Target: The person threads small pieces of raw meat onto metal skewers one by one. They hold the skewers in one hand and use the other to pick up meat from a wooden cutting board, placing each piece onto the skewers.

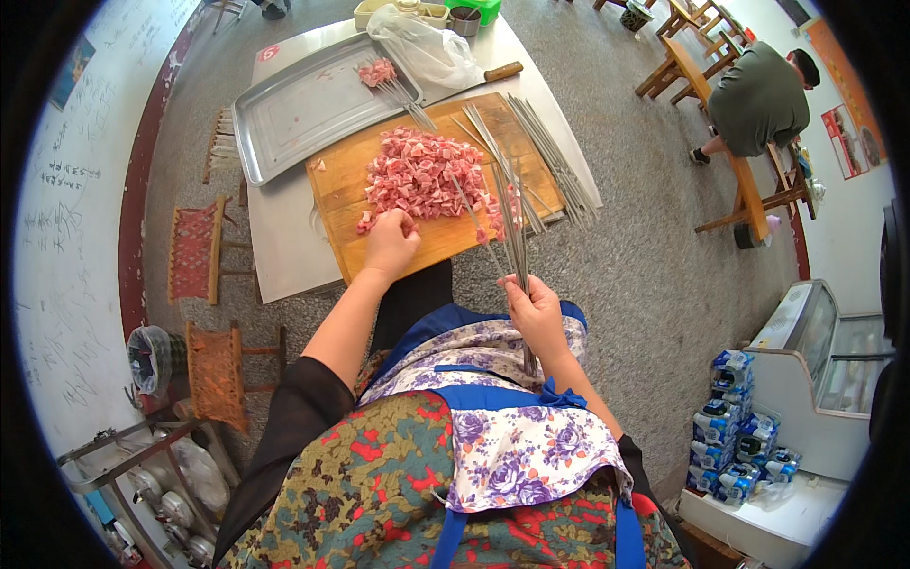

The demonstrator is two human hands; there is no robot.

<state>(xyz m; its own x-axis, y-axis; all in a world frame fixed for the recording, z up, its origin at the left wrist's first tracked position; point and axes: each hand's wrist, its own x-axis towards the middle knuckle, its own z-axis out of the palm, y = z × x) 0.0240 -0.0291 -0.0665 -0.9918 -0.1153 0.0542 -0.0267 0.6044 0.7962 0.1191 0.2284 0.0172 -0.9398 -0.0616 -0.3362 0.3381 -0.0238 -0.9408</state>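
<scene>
My left hand (391, 242) is at the near left edge of the heap of diced raw meat (426, 171), its fingers curled on meat pieces on the wooden cutting board (341, 235). In my right hand (533, 306) is a bundle of metal skewers (517, 249), held upright in front of the apron; some bear meat pieces near the board's edge. One skewer (466, 199) slants apart from the bundle towards the heap, with a piece of meat on it. Loose skewers (554, 156) lie at the board's right side. More skewers with meat (377, 72) rest on the metal tray (245, 135).
The board and tray share a white table (284, 263). Beyond the board are a wooden-handled tool (503, 71), a plastic bag (426, 50) and containers (466, 20). Woven stools (195, 252) stand at the left; a person (761, 99) bends over by wooden benches at the right.
</scene>
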